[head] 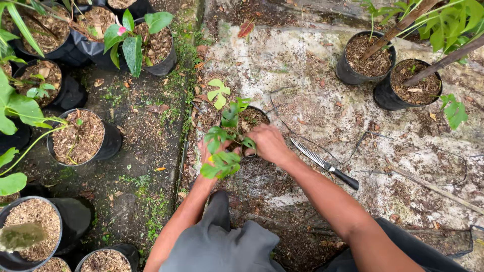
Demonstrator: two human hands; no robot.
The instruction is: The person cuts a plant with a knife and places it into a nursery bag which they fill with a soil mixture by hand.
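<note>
Hands [267, 143] around potted seedling [227, 126]

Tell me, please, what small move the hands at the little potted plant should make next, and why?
Probably press the mix down around the stem. The right hand lies on the black pot, the left hand sits under the leaves of the small plant, which leans toward the person. Firming the base would likely steady it. The knife lies apart, unneeded.
</note>
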